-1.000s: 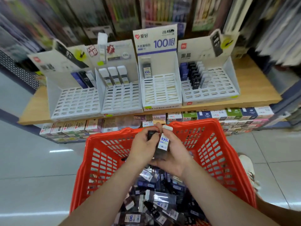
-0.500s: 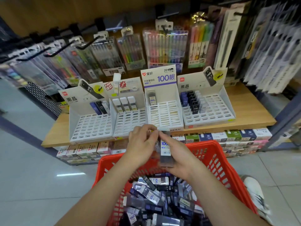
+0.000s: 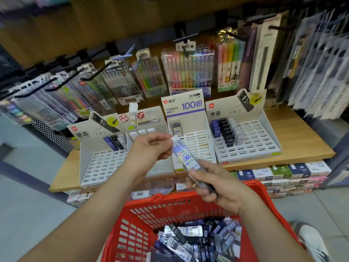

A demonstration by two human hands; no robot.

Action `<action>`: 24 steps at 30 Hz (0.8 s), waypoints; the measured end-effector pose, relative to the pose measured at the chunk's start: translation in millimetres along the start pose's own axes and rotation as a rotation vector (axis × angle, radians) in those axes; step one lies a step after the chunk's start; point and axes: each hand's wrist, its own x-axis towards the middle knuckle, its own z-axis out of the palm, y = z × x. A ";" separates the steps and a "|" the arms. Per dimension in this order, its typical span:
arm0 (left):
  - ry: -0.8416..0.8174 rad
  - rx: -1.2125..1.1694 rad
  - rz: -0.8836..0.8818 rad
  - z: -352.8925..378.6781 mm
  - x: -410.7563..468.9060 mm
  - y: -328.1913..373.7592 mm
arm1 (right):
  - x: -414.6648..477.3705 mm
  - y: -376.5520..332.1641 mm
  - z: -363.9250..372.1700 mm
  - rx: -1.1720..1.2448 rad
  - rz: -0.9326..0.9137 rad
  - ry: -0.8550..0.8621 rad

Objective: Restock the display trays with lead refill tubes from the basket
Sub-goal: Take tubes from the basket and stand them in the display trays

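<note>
Two hands pinch one clear blue-labelled lead refill tube (image 3: 184, 156) above the red plastic basket (image 3: 143, 220): left hand (image 3: 149, 150) high, right hand (image 3: 217, 188) low.

The middle header card (image 3: 184, 105), at twelve o'clock, reads "爱好", "2B 0.7" and "100根". The raised lead refill tube (image 3: 186, 157) below it bears "100". The left header card (image 3: 85, 133), at ten o'clock, and the right header card (image 3: 226, 110), at two o'clock, read "黑晶" and "HB 0.7". The upright black tubes (image 3: 229, 138) at two o'clock and a lying black tube (image 3: 204, 241) at six o'clock read "HB 0.7".

basket (image 3: 160, 202): cut by bottom edge | tube (image 3: 186, 157): lower end hidden in right grip (image 3: 221, 188)
</note>
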 end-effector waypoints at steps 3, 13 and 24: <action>-0.007 -0.016 -0.012 -5.3 10.5 2.7 | 12.0 0.4 -6.4 0.001 -0.064 0.072; 0.129 0.402 0.274 -4.7 76.2 19.5 | 42.6 7.5 -20.9 -0.151 -0.090 0.399; 0.115 0.870 0.578 30.1 122.2 -8.9 | 50.7 2.4 -21.1 -0.002 -0.126 0.433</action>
